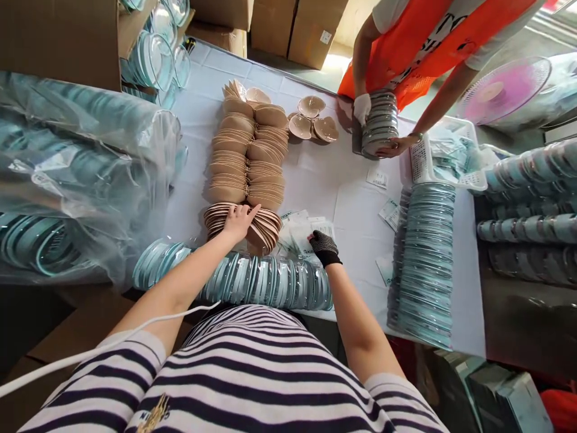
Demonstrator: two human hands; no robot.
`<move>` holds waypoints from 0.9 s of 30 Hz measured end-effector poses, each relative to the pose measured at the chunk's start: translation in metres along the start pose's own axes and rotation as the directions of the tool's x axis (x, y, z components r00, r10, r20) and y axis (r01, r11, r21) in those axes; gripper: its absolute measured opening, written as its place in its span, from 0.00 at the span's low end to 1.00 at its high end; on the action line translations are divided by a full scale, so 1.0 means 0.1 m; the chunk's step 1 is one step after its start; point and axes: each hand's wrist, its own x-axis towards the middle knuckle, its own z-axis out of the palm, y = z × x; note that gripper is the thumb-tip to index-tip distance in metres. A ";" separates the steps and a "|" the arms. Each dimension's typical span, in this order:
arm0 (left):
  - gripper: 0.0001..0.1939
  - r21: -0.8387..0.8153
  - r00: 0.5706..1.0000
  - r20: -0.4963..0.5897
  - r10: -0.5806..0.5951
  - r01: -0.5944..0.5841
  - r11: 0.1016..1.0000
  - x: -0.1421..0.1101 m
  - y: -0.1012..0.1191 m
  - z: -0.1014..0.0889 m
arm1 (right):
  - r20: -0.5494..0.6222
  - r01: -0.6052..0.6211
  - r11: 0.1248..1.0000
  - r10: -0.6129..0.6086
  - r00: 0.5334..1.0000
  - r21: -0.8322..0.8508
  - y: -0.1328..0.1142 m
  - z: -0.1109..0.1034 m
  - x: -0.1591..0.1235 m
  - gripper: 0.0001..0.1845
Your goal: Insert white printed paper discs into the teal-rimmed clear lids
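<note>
My bare left hand (240, 221) rests with fingers spread on the near end of a long row of nested beige, lobed pieces (247, 156) that look like shallow trays. The nearest pieces fan out loosely under it. My right hand (324, 248), in a black fingerless mesh glove, is closed at the edge of a pile of flat white printed packets (300, 231), its fingertips on one of them. Just in front of my body lies a row of clear-wrapped, pale-blue-rimmed round pieces (270, 282).
Across the white-covered table (333, 198), a co-worker (406, 66) holds a stack of round lids (382, 123). Loose beige lobed pieces (312, 107) lie nearby. A white basket (421, 159) and a wrapped stack (428, 258) stand right; plastic-covered rolls (90, 138) fill the left. A white cable (135, 322) crosses my left arm.
</note>
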 end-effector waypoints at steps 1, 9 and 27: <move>0.38 -0.010 1.000 -0.011 0.012 -0.013 1.000 -0.07 0.00 -0.01 | -0.023 -0.017 0.997 0.019 1.000 0.079 0.01 -0.04 -0.02 0.17; 0.35 -0.905 0.990 0.143 0.022 0.121 0.408 -0.58 0.42 -0.31 | -0.251 0.363 0.578 -0.267 0.930 0.731 -0.36 -0.17 -0.42 0.13; 0.15 -0.369 0.992 -0.083 -0.093 0.057 0.928 -0.49 0.04 0.18 | -0.017 0.337 0.777 -0.388 0.921 0.532 -0.76 0.62 -0.82 0.11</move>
